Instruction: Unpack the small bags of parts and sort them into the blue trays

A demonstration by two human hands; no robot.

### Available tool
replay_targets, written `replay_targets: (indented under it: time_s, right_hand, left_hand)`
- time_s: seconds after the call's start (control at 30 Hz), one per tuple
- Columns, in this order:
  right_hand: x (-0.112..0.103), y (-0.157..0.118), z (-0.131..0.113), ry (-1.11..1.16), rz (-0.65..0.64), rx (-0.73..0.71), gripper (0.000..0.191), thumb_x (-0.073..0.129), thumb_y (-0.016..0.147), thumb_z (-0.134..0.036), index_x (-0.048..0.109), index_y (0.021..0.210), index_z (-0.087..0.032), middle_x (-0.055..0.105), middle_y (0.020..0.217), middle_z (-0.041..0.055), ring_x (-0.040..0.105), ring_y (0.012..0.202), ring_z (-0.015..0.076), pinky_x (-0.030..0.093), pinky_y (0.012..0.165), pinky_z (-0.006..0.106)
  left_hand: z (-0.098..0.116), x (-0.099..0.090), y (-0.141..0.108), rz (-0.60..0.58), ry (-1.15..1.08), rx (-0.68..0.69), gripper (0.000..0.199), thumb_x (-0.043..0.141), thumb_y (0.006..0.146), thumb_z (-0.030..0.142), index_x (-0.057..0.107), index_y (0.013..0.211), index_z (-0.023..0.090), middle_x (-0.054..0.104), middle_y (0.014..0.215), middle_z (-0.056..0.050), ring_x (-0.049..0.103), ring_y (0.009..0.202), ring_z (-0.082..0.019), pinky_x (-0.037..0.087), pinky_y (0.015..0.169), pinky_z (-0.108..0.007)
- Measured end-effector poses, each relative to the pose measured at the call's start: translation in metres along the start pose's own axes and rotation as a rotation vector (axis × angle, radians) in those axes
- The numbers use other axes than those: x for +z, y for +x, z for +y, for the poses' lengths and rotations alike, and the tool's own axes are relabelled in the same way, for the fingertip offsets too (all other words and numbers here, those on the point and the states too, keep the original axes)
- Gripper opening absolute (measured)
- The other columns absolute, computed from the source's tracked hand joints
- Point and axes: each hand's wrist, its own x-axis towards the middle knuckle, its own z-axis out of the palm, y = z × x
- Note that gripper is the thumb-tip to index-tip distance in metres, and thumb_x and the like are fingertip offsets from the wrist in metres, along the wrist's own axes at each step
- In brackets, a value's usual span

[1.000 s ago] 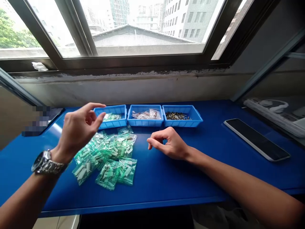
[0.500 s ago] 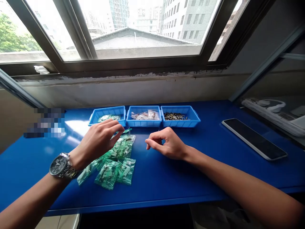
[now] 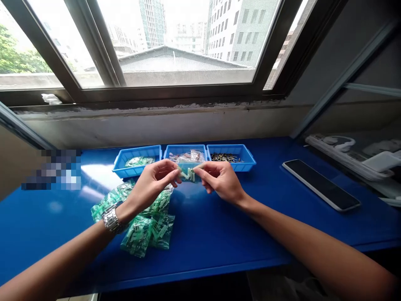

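Note:
Between my two hands, just in front of the middle bin, hangs a small green clear plastic bag (image 3: 189, 173) with pale pieces inside. My left hand (image 3: 158, 177) pinches its left edge between thumb and fingers. On the opposite edge, my right hand (image 3: 219, 177) has the same kind of pinch. Under and beside my left forearm lies a pile of similar filled green bags (image 3: 137, 235) on the blue table (image 3: 213, 242). A metal-band watch (image 3: 112, 218) is on my left wrist.
Three blue bins stand in a row: the left bin (image 3: 137, 172) holds green bags, the middle bin (image 3: 184, 147) clear packets, the right bin (image 3: 247, 165) dark screw-like pieces. A phone (image 3: 321, 184) lies at right. Behind the bins rises the wall (image 3: 188, 127) below a window.
My left hand has moved right from over the pile and turned inward. Both hands now hold a green bag between them. The view has shifted slightly.

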Motion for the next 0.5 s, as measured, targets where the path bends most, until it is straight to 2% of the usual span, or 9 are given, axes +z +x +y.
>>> replay_targets:
  time_s: [0.1, 0.23, 0.3, 0.4, 0.5]
  right_hand:
    - [-0.002, 0.001, 0.001, -0.006, 0.005, -0.002, 0.035, 0.076, 0.093, -0.049, 0.077, 0.087, -0.014, 0.061, 0.054, -0.0029, 0.052, 0.039, 0.0091, 0.04, 0.04, 0.021]
    - [-0.002, 0.001, 0.003, 0.049, -0.095, 0.043, 0.034, 0.072, 0.096, -0.048, 0.077, 0.097, -0.014, 0.061, 0.056, -0.0035, 0.053, 0.042, 0.0092, 0.043, 0.042, 0.021]
    - [-0.002, 0.0, 0.003, 0.036, -0.13, 0.066, 0.033, 0.071, 0.097, -0.047, 0.076, 0.091, -0.015, 0.06, 0.056, -0.0036, 0.053, 0.042, 0.009, 0.042, 0.043, 0.021]
    - [-0.002, 0.0, 0.001, -0.012, -0.107, 0.065, 0.035, 0.072, 0.096, -0.044, 0.072, 0.077, -0.015, 0.057, 0.054, -0.0034, 0.052, 0.042, 0.0086, 0.039, 0.042, 0.02]
    - [0.0, -0.001, -0.001, -0.036, -0.103, 0.047, 0.035, 0.071, 0.096, -0.042, 0.071, 0.074, -0.015, 0.057, 0.053, -0.0032, 0.051, 0.042, 0.0088, 0.039, 0.042, 0.021]
  left_hand:
    - [-0.001, 0.003, 0.003, -0.069, 0.041, 0.043, 0.027, 0.074, 0.096, 0.043, 0.07, 0.096, 0.016, 0.078, 0.082, -0.007, 0.074, 0.071, -0.018, 0.061, 0.064, -0.026]
    - [-0.007, 0.006, 0.0, 0.016, 0.013, 0.057, 0.027, 0.072, 0.098, 0.042, 0.07, 0.095, 0.016, 0.076, 0.076, -0.006, 0.072, 0.067, -0.018, 0.058, 0.06, -0.025]
    - [-0.01, 0.007, -0.002, 0.028, -0.004, 0.044, 0.027, 0.071, 0.099, 0.042, 0.071, 0.097, 0.015, 0.076, 0.077, -0.007, 0.072, 0.067, -0.018, 0.059, 0.061, -0.025]
    - [-0.012, 0.006, -0.004, 0.017, 0.027, 0.051, 0.027, 0.07, 0.099, 0.043, 0.073, 0.095, 0.016, 0.076, 0.084, -0.007, 0.07, 0.068, -0.016, 0.058, 0.06, -0.024]
    - [-0.011, 0.005, -0.005, 0.074, 0.087, 0.078, 0.026, 0.071, 0.097, 0.042, 0.076, 0.09, 0.017, 0.074, 0.083, -0.006, 0.065, 0.064, -0.014, 0.053, 0.055, -0.021]
